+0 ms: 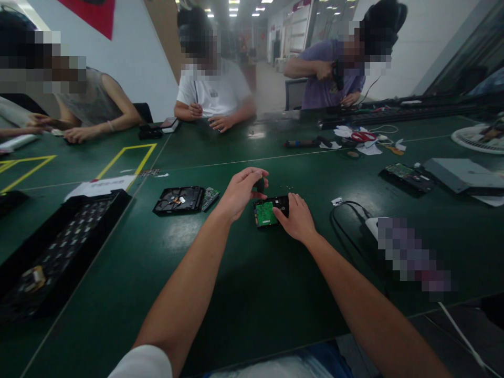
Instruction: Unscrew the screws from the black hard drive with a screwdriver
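A hard drive [264, 214] lies on the green table in front of me, its green circuit board facing up. My right hand [296, 218] grips the drive's right end, with the thumb on the board side and the fingers over the far edge. Above the drive's far left corner, my left hand [246, 191] is closed around a short dark handle [260, 185] that looks like a screwdriver's; its tip is hidden. Several tiny screws [289, 188] are scattered just behind the drive.
To the left lie an opened black drive case [179, 200] and a loose circuit board [210, 198]. A long black tray [59, 247] holds small parts. On the right are a cabled white device [378, 224], another hard drive [407, 177] and a grey box [464, 176]. Several people sit opposite.
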A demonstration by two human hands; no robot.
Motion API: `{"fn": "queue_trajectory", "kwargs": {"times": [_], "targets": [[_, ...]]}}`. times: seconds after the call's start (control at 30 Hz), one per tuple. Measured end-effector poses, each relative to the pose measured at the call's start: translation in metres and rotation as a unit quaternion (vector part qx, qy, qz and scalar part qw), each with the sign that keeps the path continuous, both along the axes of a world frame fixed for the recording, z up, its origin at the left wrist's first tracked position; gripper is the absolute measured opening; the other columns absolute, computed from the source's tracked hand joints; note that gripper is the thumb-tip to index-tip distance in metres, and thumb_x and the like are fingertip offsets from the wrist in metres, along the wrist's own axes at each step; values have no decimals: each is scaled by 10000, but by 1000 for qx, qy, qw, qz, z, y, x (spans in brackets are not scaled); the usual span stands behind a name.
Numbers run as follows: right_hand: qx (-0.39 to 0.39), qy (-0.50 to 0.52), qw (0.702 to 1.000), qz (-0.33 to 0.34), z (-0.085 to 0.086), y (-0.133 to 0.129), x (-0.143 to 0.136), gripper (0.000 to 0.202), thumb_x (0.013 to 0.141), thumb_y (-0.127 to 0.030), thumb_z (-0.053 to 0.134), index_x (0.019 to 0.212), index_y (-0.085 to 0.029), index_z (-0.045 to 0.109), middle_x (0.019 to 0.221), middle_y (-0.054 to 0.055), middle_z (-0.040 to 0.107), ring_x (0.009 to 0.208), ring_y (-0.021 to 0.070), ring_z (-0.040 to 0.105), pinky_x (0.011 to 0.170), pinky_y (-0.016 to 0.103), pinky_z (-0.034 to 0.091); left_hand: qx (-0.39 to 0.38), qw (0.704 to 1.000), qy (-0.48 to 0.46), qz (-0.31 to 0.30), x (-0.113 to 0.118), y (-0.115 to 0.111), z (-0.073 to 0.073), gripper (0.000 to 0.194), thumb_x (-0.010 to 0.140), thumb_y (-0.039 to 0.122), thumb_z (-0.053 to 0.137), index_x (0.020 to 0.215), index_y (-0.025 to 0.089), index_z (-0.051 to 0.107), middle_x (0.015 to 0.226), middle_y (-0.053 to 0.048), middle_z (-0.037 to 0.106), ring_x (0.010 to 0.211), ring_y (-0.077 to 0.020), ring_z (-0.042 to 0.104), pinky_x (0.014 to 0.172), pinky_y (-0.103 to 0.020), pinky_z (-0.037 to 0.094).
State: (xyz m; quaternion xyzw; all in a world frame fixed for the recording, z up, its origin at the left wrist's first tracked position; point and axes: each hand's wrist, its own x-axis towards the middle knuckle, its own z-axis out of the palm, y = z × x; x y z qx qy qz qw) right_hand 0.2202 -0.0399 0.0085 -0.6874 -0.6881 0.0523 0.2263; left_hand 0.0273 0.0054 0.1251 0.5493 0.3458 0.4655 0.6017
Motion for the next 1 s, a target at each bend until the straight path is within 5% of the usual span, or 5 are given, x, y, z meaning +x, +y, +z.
{"fn": "queue_trajectory", "kwargs": {"times": [0.17,0.47,0.77,1.0], "targets": [[12,-10,1000,-2,0,0,0,822,1008,-622,429,1524,19,427,1543,264,497,1488,379,412,1248,504,291,-14,999,-36,-12,3,-2,0,215,972,380,603,959,175,669,937,-78,674,916,-196,660,712,-312,613],[3,5,1000,3,-2,2,1,847,999,-651,427,1545,-4,411,1563,260,478,1508,383,384,1249,525,284,50,997,58,9,0,0,-1,243,921,399,693,996,175,753,949,-65,663,871,-161,616,649,-240,560],[-5,11,1000,1,-1,2,1,842,994,-646,439,1563,-28,388,1577,248,467,1522,383,361,1244,536,284,-19,1000,-14,-3,4,-2,0,153,937,326,646,984,189,594,995,-91,710,964,-223,694,647,-292,597],[4,1,1000,2,0,0,0,845,1005,-637,429,1539,18,408,1562,264,478,1506,381,387,1252,505,284,25,999,28,7,1,1,-1,190,918,351,643,926,180,726,1017,-83,676,944,-190,630,643,-246,574]]}}
